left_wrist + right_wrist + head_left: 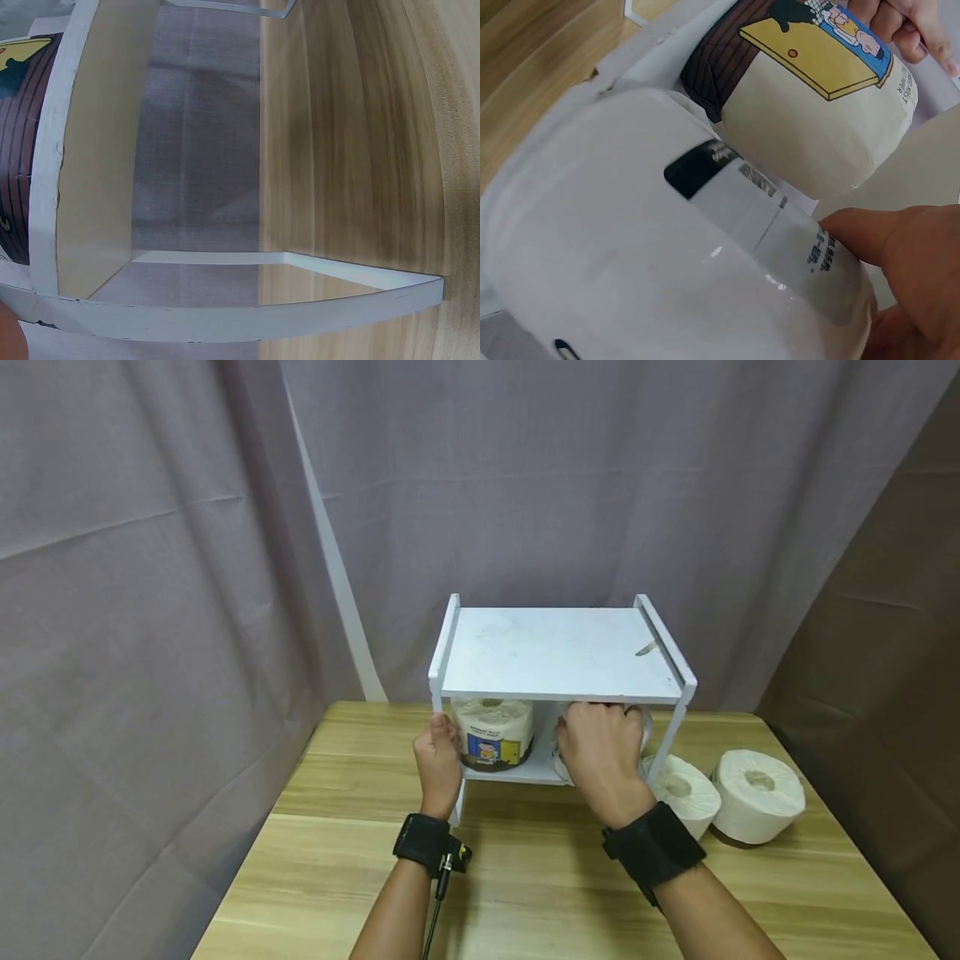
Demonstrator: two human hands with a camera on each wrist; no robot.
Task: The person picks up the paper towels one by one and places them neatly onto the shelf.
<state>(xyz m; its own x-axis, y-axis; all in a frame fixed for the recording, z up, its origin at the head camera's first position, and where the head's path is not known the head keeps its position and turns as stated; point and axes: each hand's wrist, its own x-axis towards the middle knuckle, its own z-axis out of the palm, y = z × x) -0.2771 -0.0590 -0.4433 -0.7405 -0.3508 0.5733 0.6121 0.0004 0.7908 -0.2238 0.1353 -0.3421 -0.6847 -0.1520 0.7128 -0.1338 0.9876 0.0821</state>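
Observation:
A white two-tier shelf rack stands on the table. My left hand grips its left front post, and a fingertip shows at the lower left of the left wrist view. On the lower shelf, at the left, a wrapped toilet paper roll with a cartoon print stands upright. My right hand reaches under the top board at the right end. It holds a second wrapped toilet paper roll, thumb on the wrapper's edge. In the head view the hand covers most of that roll.
Two more toilet paper rolls stand on the wooden table at the right: one roll close by the rack's right post, another roll beyond it. Grey curtains hang behind the table and along its sides.

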